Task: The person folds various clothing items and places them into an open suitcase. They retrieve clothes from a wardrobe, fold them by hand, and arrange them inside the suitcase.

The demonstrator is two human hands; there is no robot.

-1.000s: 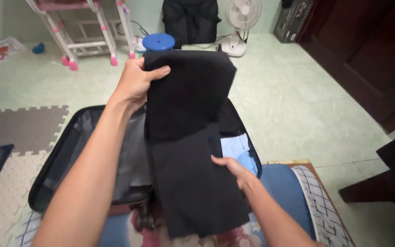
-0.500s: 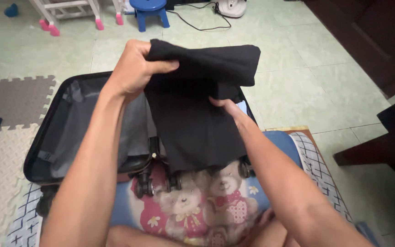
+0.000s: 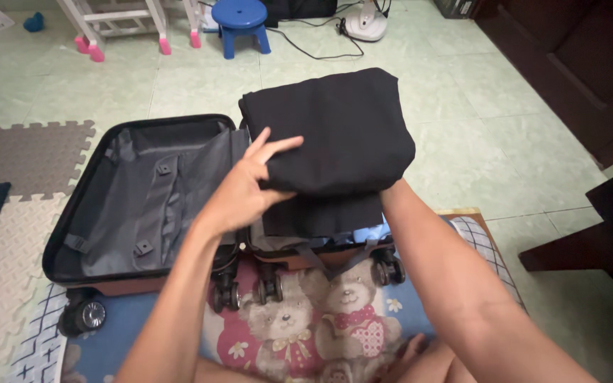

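A folded black garment [image 3: 335,135] is held above the right half of an open wheeled suitcase [image 3: 143,195]. My left hand [image 3: 250,188] lies against the garment's near left edge, thumb under the fold and fingers spread on top. My right hand is hidden beneath the garment; only its forearm [image 3: 427,248] shows, so it seems to support the garment from below. Under the garment, light blue clothing [image 3: 363,232] and a grey strap show in the suitcase's right half. The left half is empty, with a grey lining and straps.
The suitcase rests on a blanket with teddy bears [image 3: 306,326]. Foam puzzle mats [image 3: 8,163] lie at the left. A blue stool [image 3: 243,21], a pink-footed white rack [image 3: 108,28] and a fan base [image 3: 363,21] stand behind. Dark wooden furniture [image 3: 590,71] is at the right.
The garment went from hanging long to folded in a compact bundle. My right hand slid under it, and my left hand let go of the top edge and moved to the near side.
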